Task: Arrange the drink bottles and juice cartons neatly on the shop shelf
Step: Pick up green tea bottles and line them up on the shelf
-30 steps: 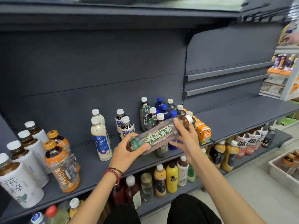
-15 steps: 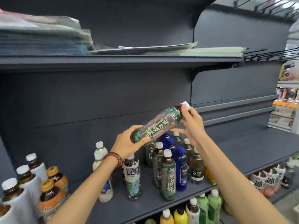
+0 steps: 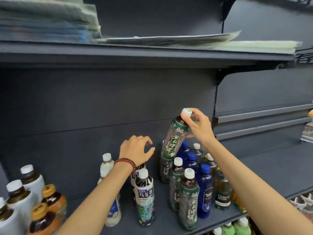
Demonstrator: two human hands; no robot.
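Dark shop shelf | front: green tea row upright | left hand empty, fingers spread, beside it | right hand pinches cap of tilted tea bottle over row's back | step: likely placing | next: straighten, lower behind row

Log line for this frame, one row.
phase: placing | right hand: pinches cap of green tea bottle, tilted over matching bottles | left hand: open, apart from bottle | status: not yet standing on shelf

Shelf is listed as matt grey metal, tea bottle as glossy clear plastic with a smooth plastic cap, upper stack as matt paper.
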